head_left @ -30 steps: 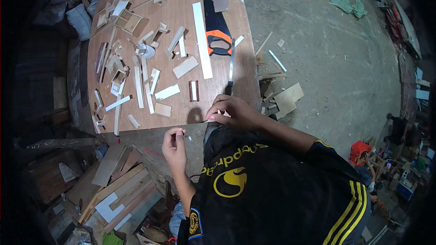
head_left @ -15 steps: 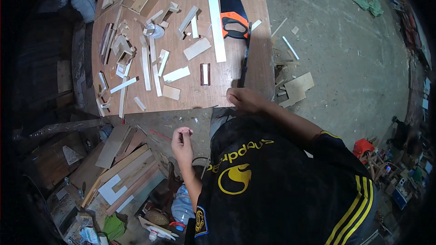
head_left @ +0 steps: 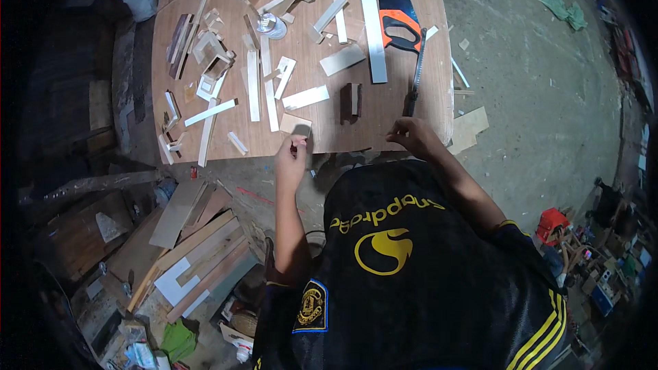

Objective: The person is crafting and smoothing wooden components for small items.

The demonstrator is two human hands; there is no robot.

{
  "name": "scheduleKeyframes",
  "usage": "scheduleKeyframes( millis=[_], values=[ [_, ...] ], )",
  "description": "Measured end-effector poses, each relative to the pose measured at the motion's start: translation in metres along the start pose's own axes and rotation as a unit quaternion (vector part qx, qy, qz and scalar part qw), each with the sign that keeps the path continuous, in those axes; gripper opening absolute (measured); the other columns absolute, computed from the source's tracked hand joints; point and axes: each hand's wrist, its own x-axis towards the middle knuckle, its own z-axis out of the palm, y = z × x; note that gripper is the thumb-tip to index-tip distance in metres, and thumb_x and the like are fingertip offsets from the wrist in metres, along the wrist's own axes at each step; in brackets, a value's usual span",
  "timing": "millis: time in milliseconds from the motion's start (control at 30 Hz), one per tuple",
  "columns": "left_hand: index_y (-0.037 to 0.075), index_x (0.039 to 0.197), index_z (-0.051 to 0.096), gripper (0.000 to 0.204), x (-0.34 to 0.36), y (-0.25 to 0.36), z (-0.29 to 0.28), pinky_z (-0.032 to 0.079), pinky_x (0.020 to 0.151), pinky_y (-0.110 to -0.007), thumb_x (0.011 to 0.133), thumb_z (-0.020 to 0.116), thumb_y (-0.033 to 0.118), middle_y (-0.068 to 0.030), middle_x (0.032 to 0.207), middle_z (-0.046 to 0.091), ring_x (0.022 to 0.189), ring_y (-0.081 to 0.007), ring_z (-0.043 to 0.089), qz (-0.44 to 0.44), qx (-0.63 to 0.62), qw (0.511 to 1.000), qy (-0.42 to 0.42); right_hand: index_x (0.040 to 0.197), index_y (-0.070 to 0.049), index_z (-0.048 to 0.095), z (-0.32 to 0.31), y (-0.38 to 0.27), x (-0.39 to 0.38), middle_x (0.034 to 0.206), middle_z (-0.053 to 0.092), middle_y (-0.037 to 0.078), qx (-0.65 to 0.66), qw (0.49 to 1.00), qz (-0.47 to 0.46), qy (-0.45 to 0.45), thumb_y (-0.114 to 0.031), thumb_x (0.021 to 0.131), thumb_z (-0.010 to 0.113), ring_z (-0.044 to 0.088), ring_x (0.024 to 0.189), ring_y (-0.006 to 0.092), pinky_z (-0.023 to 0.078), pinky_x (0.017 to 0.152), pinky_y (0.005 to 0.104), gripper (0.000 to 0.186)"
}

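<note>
— What has the left hand [head_left: 290,157] got?

— Its fingertips meet the near corner of a small flat wood square [head_left: 296,124] lying at the near edge of the table [head_left: 384,120]. Whether the fingers pinch that corner or only press on it, I cannot tell; the hand's own shadow covers the spot.

— And the right hand [head_left: 411,136]?

— It rests at the table edge, fingers curled. Straight beyond its knuckles lies a dark narrow tool [head_left: 415,75], its handle end just by the fingers. I cannot make out whether the hand grips it, or whether the fingers are closed on anything.

— What lies between the two hands?

— A small dark block [head_left: 350,101], a little farther from the edge than the square. Just beyond the square is a pale strip [head_left: 306,97] lying aslant.

— Farther out?

— A long white strip [head_left: 371,24], and beside it a handsaw [head_left: 398,17] with an orange and black handle, its blade cut off at the top. To the left, many small wood offcuts [head_left: 209,62], too jumbled to sort.

— Below the table?

— Boards [head_left: 195,253] heaped on the floor, half in darkness.
</note>
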Motion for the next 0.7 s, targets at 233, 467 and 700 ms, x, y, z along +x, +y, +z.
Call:
scheduleKeyframes(
  millis=[233,467,700],
  values=[
    [0.011,0.126,0.055,0.05,0.071,-0.059,-0.021,0.041,0.098,-0.049,0.078,0.07,0.014,-0.0113,0.127,0.053,0.118,-0.0343,0.048,0.169,0.284,0.943,-0.048,0.083,-0.002,0.067,0.04,-0.056,0.01,0.079,0.068,0.013,-0.012,0.996,0.001,0.09,-0.018,0.081,0.075,0.066,0.073,0.0268,0.05,0.066,0.0371,0.018],
    [0.019,0.138,0.046,0.075,0.103,-0.083,-0.02,0.03,0.107,-0.056,0.071,0.079,0.023,-0.0097,0.139,0.039,0.128,-0.038,0.036,0.247,0.388,0.876,-0.145,0.08,0.0,0.062,0.088,-0.058,-0.005,0.075,0.064,0.012,0.1,0.974,-0.035,0.199,-0.012,0.086,0.07,0.062,0.068,0.0233,0.048,0.065,0.0329,0.016],
    [0.017,0.136,0.047,0.067,0.102,-0.085,-0.007,0.031,0.102,-0.06,0.076,0.074,0.031,-0.0114,0.135,0.042,0.125,-0.0351,0.038,0.262,0.369,0.873,-0.184,0.076,0.002,0.061,0.096,-0.069,-0.018,0.072,0.066,0.01,0.103,0.964,0.064,0.235,-0.016,0.087,0.071,0.059,0.066,0.0133,0.048,0.066,0.0307,0.023]
  ],
)
